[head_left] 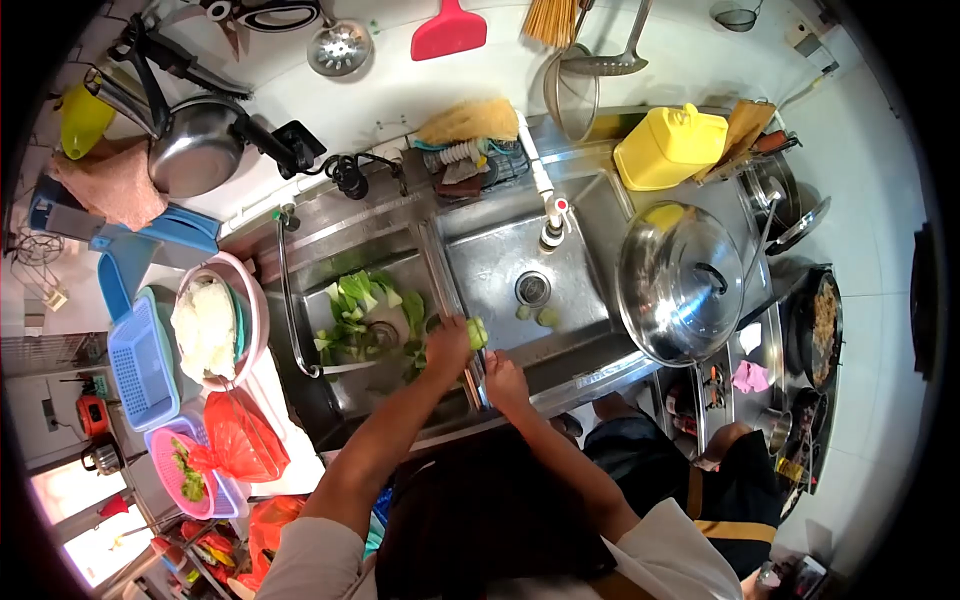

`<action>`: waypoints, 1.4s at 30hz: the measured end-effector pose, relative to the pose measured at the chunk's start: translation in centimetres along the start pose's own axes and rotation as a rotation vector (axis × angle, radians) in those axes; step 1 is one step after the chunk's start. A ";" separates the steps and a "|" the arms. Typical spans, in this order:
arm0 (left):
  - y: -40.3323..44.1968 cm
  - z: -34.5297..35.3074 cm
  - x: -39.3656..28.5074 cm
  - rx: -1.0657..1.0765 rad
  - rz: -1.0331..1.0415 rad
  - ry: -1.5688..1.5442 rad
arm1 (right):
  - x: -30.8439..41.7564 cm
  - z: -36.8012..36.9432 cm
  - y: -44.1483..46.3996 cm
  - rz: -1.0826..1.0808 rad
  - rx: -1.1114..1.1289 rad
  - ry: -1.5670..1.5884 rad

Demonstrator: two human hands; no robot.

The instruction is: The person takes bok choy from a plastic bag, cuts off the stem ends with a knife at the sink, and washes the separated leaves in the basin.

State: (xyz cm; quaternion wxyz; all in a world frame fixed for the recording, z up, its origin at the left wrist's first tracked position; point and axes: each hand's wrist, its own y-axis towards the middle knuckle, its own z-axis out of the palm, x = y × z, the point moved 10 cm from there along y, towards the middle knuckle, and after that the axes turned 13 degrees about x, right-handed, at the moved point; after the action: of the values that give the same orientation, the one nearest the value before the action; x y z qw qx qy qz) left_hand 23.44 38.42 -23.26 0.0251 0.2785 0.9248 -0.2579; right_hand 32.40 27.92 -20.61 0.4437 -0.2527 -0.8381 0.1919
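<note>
My left hand (448,345) is closed on a green vegetable (476,333), whose pale green end sticks out to the right over the divider between two steel basins. Just right of it, my right hand (506,381) is closed at the divider's front end; what it holds, if anything, is too small to make out. Loose leafy greens (352,312) lie in the left basin (405,250). In the right basin (490,265), small green pieces (546,317) rest near the drain (532,289).
A large steel lid (681,283) and a yellow jug (670,148) stand right of the basins. A metal pipe (287,300) curves over the left basin. Left are a pink basin (258,300) and a red bag (243,437). Another person's legs (640,450) show at lower right.
</note>
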 end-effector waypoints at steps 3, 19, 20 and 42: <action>0.0 0.4 0.3 -0.004 -0.021 -0.058 | 0.2 0.3 1.3 0.016 0.021 -0.007; 0.4 0.2 0.0 0.119 -0.021 -0.071 | -2.3 1.6 0.0 0.043 0.108 0.078; 0.3 0.5 0.0 0.154 -0.033 -0.081 | -2.2 1.9 0.2 0.010 0.097 0.080; -1.3 -1.2 1.7 0.094 0.010 -0.357 | -6.8 2.7 2.7 0.052 0.089 0.073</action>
State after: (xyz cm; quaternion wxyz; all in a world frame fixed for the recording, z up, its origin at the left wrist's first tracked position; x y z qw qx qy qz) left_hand 21.45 38.93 -21.91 0.1771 0.2338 0.8912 -0.3461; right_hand 34.07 25.79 -27.97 0.4796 -0.2612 -0.8052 0.2311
